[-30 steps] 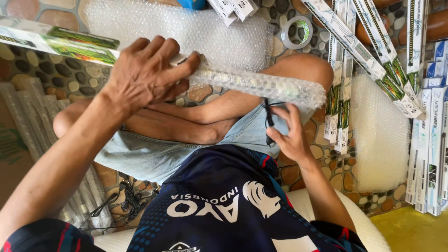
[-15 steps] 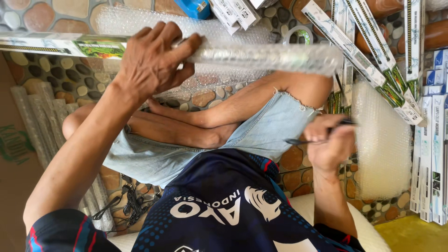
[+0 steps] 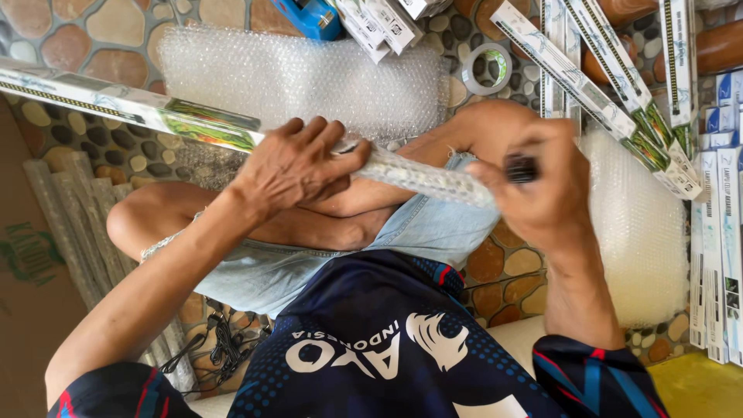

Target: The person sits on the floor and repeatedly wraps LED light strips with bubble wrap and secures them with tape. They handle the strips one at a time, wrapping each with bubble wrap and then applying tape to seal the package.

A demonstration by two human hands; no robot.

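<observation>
Left hand [image 3: 298,166] clenched around long box [image 3: 124,104], right where printed card gives way to bubble wrap [image 3: 426,179] sleeving its other end. Right hand [image 3: 542,190] blurred, fist closed on dark-handled tool [image 3: 522,168], pressed against wrapped tip just past left grip; kind of tool unclear. Box lying across bent knees, slightly tilted, bare end jutting away from left grip. Beyond grip, on pebbled floor: sheet [image 3: 309,77] of bubble wrap, tape roll [image 3: 486,68], blue dispenser [image 3: 313,15]. Beside right fist, more boxes [image 3: 611,93] fanned out, and wrapped bundle [image 3: 638,232].
</observation>
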